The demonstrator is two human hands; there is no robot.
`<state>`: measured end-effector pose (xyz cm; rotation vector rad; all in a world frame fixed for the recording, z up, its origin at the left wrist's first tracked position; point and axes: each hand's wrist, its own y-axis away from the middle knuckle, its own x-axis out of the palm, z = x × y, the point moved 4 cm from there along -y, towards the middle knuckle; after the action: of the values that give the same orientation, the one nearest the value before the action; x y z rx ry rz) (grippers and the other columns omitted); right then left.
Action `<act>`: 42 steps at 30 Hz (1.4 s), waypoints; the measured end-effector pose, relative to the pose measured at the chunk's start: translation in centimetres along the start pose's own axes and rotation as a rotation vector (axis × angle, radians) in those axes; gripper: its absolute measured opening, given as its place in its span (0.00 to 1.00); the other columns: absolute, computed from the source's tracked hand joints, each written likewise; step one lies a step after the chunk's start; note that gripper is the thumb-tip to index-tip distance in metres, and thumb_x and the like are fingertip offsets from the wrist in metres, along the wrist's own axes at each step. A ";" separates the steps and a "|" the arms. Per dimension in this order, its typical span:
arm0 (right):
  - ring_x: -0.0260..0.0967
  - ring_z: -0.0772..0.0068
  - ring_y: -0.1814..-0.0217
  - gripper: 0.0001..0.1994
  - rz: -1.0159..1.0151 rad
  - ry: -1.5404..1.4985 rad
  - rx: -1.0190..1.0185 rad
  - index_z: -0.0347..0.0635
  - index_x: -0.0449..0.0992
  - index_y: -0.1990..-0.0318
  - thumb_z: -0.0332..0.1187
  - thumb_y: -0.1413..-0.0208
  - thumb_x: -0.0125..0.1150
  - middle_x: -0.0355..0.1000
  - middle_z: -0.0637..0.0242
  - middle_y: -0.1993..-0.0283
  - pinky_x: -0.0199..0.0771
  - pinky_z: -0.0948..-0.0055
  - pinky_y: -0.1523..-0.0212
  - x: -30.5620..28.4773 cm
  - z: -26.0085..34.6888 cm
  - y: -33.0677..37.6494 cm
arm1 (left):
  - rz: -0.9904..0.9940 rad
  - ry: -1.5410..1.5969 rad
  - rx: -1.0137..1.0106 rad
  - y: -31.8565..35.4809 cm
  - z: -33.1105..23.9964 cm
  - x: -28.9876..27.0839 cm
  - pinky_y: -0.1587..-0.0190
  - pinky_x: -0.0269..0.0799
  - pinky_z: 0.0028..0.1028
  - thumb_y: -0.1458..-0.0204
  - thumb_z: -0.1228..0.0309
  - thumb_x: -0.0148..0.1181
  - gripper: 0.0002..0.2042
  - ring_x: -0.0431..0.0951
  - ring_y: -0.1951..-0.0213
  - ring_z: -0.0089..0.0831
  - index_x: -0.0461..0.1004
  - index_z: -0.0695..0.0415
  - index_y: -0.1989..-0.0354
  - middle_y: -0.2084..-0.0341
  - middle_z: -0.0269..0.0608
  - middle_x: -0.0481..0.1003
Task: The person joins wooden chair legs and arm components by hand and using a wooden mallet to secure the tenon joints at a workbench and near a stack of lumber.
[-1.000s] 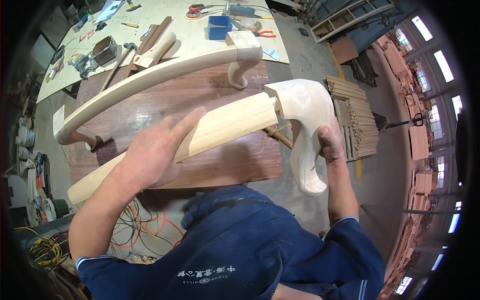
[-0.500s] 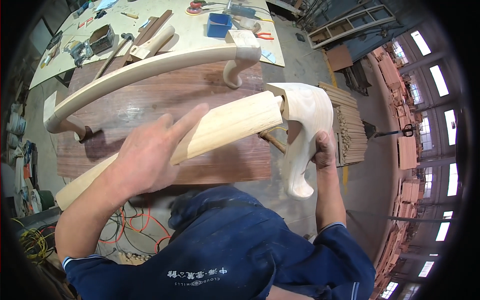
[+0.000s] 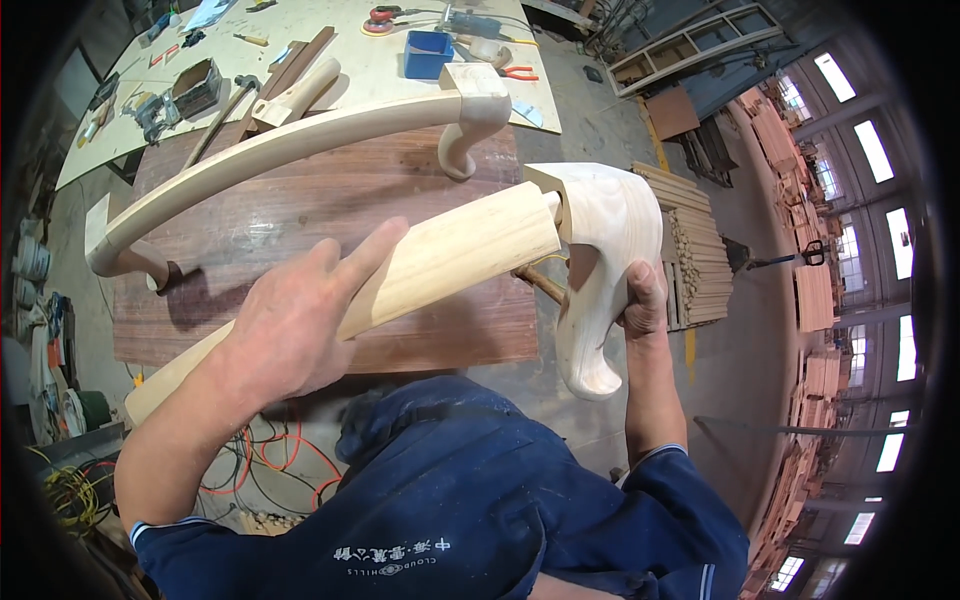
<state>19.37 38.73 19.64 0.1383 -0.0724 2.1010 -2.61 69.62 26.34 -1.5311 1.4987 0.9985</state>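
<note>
My left hand [image 3: 295,315] is wrapped round a long pale wooden rail [image 3: 450,250], its index finger stretched along the top face. The rail slants from beside my left forearm up to the right. At its upper end sits a curved wooden furniture leg [image 3: 600,220], with a narrow gap and part of a tenon showing between the two. My right hand [image 3: 644,295] grips that leg from the right, thumb on its side, the other fingers mostly hidden behind. Beyond them a curved rail with two such legs [image 3: 290,150] stands on the brown worktable [image 3: 400,340].
A hammer handle [image 3: 543,284] pokes out under the held rail. Behind stands a pale bench [image 3: 360,60] with a blue box [image 3: 428,55], pliers [image 3: 519,73] and a sander [image 3: 380,20]. Orange hoses [image 3: 290,450] lie on the floor at lower left; stacked wood [image 3: 700,260] is at right.
The held rail and leg keep nearly the same pose in both hands. The whole view has shifted slightly, with the tenon gap still showing.
</note>
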 end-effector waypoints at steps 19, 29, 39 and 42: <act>0.73 0.65 0.39 0.57 0.054 0.107 -0.006 0.33 0.61 0.31 0.59 0.64 0.84 0.72 0.58 0.40 0.73 0.66 0.39 -0.3 1.4 -0.3 | 0.235 -0.076 -0.023 -0.3 0.5 -1.5 0.55 0.77 0.48 0.59 0.80 0.66 0.51 0.79 0.60 0.58 0.49 0.43 0.22 0.60 0.58 0.73; 0.70 0.65 0.36 0.58 0.094 0.128 -0.036 0.33 0.61 0.30 0.58 0.65 0.83 0.71 0.58 0.37 0.69 0.65 0.35 0.3 3.3 0.0 | 0.138 -0.044 0.051 -1.0 -0.6 -1.8 0.55 0.76 0.48 0.56 0.76 0.67 0.48 0.79 0.58 0.58 0.51 0.44 0.23 0.61 0.57 0.74; 0.66 0.64 0.31 0.61 0.167 0.177 0.047 0.35 0.55 0.25 0.55 0.65 0.83 0.67 0.58 0.32 0.64 0.64 0.30 -0.1 2.0 0.1 | 0.294 0.085 0.008 -1.1 0.8 1.3 0.54 0.74 0.47 0.58 0.78 0.68 0.51 0.77 0.58 0.58 0.49 0.44 0.23 0.60 0.56 0.72; 0.65 0.65 0.30 0.62 0.203 0.219 0.073 0.36 0.53 0.24 0.55 0.65 0.84 0.66 0.58 0.31 0.64 0.64 0.29 0.0 2.0 0.2 | 0.266 0.120 0.043 -1.3 0.8 1.5 0.54 0.74 0.48 0.58 0.78 0.67 0.51 0.77 0.58 0.58 0.48 0.45 0.22 0.60 0.57 0.72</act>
<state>19.33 38.36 21.59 -0.0583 0.1270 2.3090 -1.37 69.81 24.61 -1.4070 1.8322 1.0309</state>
